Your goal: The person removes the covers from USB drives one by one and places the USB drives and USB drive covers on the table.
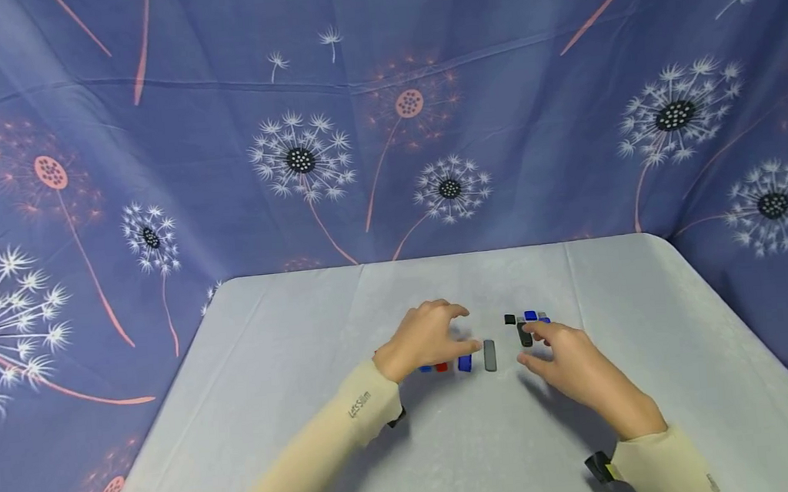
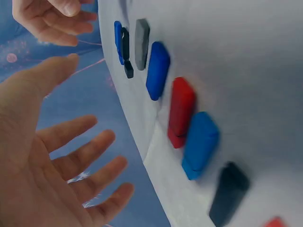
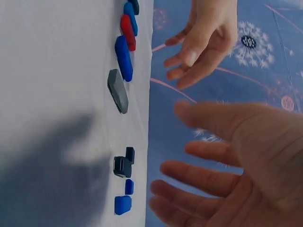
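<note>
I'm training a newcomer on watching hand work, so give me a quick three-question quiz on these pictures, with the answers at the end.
1. True or false: the left hand and the right hand are both empty.
2. What colour is the piece lying between the grey piece and the red piece? a) black, b) dark blue, c) orange.
3. Which piece lies next to the red piece, on the side away from the grey piece?

Key: 1. True. 2. b. 3. The light blue piece.

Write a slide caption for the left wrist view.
Left hand open above a pale tabletop, red USB stick between dark-blue USB stick and light-blue USB stick.
</note>
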{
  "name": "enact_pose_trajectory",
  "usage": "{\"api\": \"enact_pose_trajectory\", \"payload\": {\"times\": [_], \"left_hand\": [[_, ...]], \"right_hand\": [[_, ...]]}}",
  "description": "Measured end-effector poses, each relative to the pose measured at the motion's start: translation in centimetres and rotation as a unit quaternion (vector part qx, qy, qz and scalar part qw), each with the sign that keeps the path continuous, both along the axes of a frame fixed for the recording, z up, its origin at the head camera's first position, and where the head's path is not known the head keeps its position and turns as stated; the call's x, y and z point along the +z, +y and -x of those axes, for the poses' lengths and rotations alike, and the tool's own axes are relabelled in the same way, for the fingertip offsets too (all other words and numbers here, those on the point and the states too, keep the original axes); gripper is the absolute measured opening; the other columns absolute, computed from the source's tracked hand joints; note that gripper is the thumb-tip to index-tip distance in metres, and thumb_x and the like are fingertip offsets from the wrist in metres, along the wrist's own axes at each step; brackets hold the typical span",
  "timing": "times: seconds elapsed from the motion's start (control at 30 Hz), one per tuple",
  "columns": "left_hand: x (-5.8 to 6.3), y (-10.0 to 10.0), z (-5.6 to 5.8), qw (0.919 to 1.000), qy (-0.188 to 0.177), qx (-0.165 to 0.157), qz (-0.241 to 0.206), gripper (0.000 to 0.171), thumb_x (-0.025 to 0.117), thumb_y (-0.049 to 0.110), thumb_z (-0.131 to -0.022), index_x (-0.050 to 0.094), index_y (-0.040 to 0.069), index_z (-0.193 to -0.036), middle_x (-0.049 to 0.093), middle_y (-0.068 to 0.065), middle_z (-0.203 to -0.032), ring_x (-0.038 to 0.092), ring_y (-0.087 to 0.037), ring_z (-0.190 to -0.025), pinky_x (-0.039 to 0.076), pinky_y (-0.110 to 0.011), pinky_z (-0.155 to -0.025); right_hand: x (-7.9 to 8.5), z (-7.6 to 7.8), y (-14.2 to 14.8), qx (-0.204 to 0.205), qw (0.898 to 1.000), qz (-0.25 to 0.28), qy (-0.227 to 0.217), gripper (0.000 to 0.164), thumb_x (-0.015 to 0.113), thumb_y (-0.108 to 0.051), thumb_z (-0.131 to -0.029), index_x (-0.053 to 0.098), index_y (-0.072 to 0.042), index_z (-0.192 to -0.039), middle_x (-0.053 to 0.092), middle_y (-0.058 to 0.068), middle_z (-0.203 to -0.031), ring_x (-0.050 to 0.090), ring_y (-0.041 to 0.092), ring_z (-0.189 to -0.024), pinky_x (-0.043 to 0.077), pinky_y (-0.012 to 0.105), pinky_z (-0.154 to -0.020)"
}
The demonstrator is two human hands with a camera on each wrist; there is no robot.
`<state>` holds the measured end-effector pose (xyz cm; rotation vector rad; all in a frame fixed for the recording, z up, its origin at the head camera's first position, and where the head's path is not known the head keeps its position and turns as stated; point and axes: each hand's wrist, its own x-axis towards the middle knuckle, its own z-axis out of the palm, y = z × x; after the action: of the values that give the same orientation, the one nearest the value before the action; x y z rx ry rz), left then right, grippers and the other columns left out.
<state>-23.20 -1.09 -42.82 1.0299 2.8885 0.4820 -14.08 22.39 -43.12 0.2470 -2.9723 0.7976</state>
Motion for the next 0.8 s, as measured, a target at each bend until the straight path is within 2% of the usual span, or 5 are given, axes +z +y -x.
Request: {"api": "enact_pose_trajectory", "payload": {"times": [0.13,0.27,0.43,0.57,0.8], "left_hand": [[-0.4,-1.7,-2.0,0.9989,0.04,0.022,-0.015,0.068,0.069,0.064,-0.088,0.066,0.019,-0.139,0.067,-0.003,-0.136,0.065,-0.024,-0.122,0.057,-0.048,-0.091],[-1.0,-3.0,-4.3,0.9968,0.05,0.043,-0.045,0.075,0.065,0.069,-0.088,0.062,0.019,-0.143,0.064,-0.004,-0.138,0.062,-0.026,-0.126,0.053,-0.051,-0.095],[-2.0,-4.5,-6.7,0.9944,0.058,0.071,-0.052,0.087,0.058,0.079,-0.086,0.054,0.02,-0.15,0.058,-0.007,-0.145,0.052,-0.033,-0.138,0.048,-0.059,-0.104],[-2.2,-5.6,-8.2,0.9925,0.054,0.1,-0.045,0.094,0.053,0.084,-0.086,0.048,0.02,-0.154,0.053,-0.011,-0.15,0.044,-0.041,-0.144,0.043,-0.066,-0.107],[-2.3,-7.4,-9.7,0.9864,0.085,0.133,-0.045,0.098,0.053,0.086,-0.084,0.047,0.019,-0.155,0.052,-0.014,-0.149,0.041,-0.046,-0.145,0.041,-0.066,-0.108]], "right_hand": [[0.2,-1.2,-0.6,0.011,1.0,0.0,0.022,0.067,0.083,-0.028,-0.087,0.058,0.005,-0.139,0.061,0.029,-0.137,0.059,0.05,-0.124,0.051,0.064,-0.096],[0.3,-2.3,-1.3,0.002,0.999,-0.001,0.054,0.081,0.085,-0.04,-0.084,0.052,0.001,-0.146,0.055,0.03,-0.145,0.053,0.053,-0.131,0.047,0.068,-0.099],[-0.1,-3.0,-2.4,-0.009,0.995,0.005,0.102,0.092,0.087,-0.05,-0.079,0.049,-0.004,-0.149,0.053,0.026,-0.148,0.051,0.051,-0.132,0.042,0.071,-0.102],[-0.4,-3.3,-3.0,-0.017,0.992,-0.002,0.122,0.096,0.087,-0.054,-0.077,0.05,-0.004,-0.15,0.054,0.024,-0.148,0.05,0.05,-0.134,0.035,0.079,-0.103],[-0.9,-3.6,-3.8,-0.03,0.993,-0.016,0.113,0.101,0.084,-0.063,-0.076,0.049,-0.006,-0.151,0.05,0.027,-0.151,0.045,0.05,-0.139,0.029,0.084,-0.102]]}}
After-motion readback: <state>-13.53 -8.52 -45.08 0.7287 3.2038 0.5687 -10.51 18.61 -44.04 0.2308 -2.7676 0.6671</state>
